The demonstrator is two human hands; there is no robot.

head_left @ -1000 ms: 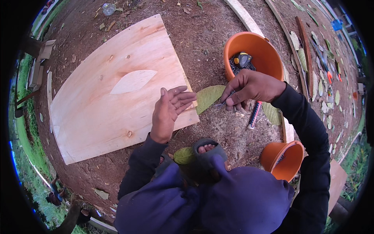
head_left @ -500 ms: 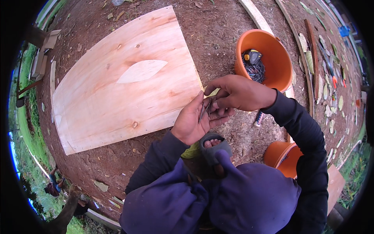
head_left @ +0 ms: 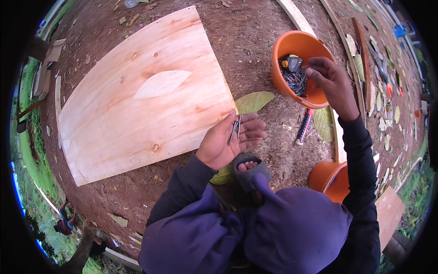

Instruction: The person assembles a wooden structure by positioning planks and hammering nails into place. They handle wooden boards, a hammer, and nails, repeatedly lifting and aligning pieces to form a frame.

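Already the left hand (head_left: 228, 141) lies palm up, loosely cupped around a few nails (head_left: 235, 129), just off the edge of the plywood sheet (head_left: 137, 105) on the ground. The right hand (head_left: 331, 80) reaches into the orange bucket (head_left: 292, 45), fingers pinched over its nail pile; whether they hold any is unclear. No nail looks driven into the sheet yet.
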